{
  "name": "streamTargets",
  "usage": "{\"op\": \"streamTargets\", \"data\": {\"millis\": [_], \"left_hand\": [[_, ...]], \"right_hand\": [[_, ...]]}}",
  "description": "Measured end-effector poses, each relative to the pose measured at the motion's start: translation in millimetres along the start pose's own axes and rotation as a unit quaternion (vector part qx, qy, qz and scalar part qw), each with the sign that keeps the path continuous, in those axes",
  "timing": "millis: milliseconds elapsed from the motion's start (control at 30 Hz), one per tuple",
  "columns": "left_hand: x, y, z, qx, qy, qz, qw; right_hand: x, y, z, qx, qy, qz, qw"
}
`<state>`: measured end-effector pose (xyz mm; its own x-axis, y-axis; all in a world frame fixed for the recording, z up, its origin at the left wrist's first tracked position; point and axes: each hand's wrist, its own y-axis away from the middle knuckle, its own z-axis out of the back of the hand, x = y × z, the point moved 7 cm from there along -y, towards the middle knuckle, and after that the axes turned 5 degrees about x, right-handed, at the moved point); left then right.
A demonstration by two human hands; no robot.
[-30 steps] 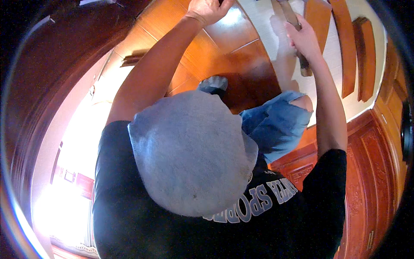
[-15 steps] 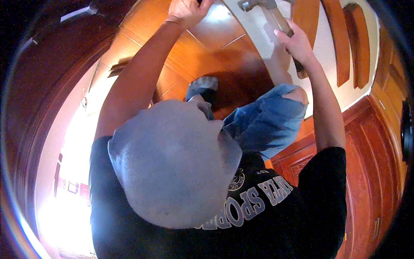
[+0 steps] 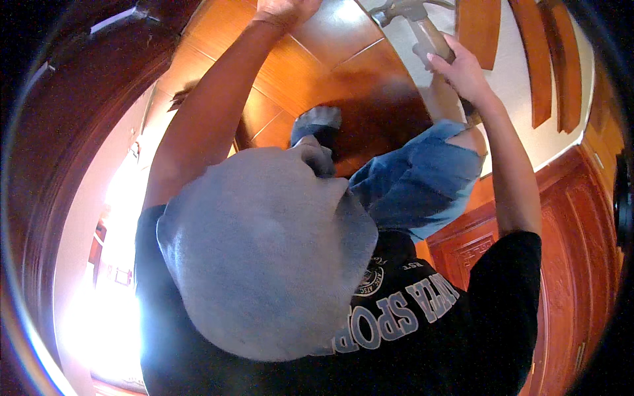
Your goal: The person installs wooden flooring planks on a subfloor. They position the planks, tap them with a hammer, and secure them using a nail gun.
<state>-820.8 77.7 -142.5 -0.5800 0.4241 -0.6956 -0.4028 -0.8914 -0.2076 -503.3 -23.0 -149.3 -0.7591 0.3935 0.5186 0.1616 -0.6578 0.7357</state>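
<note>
Here we see the right hand [image 3: 462, 69] wrapped tight around the wooden handle of a hammer [image 3: 422, 30], whose metal head sits near the picture's top edge. The left hand [image 3: 287, 10] rests against the orange-brown wood panel [image 3: 317, 72] up top, cut off by the frame, so we cannot tell whether its fingers are spread.

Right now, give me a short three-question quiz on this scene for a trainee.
1. True or false: the right hand grips the hammer by its handle.
2. The left hand is up against: A) the wooden panel, B) a saw, C) a bucket.
3. What colour is the person's shirt?

Key: 1 true; 2 A; 3 black.
</note>
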Motion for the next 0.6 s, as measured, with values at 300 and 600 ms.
{"op": "streamTargets", "data": {"millis": [300, 600], "left_hand": [[-8, 40, -3, 0.029, 0.008, -0.003, 1.0], [-40, 131, -27, 0.101, -0.156, -0.042, 0.982]], "right_hand": [[-8, -27, -7, -0.051, 0.177, -0.007, 0.983], [-48, -26, 54, -0.196, 0.23, 0.15, 0.941]]}}
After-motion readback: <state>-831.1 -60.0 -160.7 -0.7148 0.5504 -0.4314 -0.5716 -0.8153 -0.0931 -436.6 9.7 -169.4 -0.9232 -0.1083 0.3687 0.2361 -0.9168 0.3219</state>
